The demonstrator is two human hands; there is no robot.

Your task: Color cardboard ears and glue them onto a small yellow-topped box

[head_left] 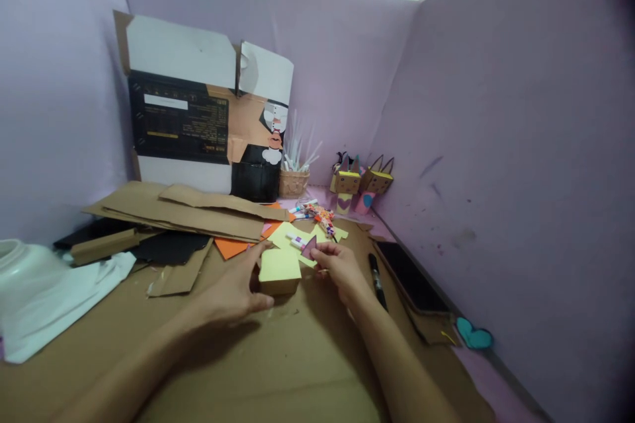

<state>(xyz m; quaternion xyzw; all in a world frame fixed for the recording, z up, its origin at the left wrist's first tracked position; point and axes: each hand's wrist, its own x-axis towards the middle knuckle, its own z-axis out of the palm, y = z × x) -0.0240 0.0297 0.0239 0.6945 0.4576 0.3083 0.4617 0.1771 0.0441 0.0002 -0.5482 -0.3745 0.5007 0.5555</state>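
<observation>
A small cardboard box (pixel 280 272) with a pale yellow top sits on the brown cardboard work surface (pixel 278 370). My left hand (pixel 238 287) is at the box's left side, thumb and fingers spread around it; whether the fingers touch it is hard to tell. Just right of the box, my right hand (pixel 335 261) pinches a small purple triangle (pixel 309 248) between thumb and fingertips. Behind the box lie yellow paper pieces (pixel 280 236) and a white and purple marker (pixel 296 240).
Cardboard sheets (pixel 188 211) and white cloth (pixel 94 291) lie left. Cardboard cat figures (pixel 348 183) and a straw basket (pixel 294 183) stand behind. On the right are a black marker (pixel 377 281), a dark phone-like slab (pixel 414 277) and a teal heart (pixel 473 334).
</observation>
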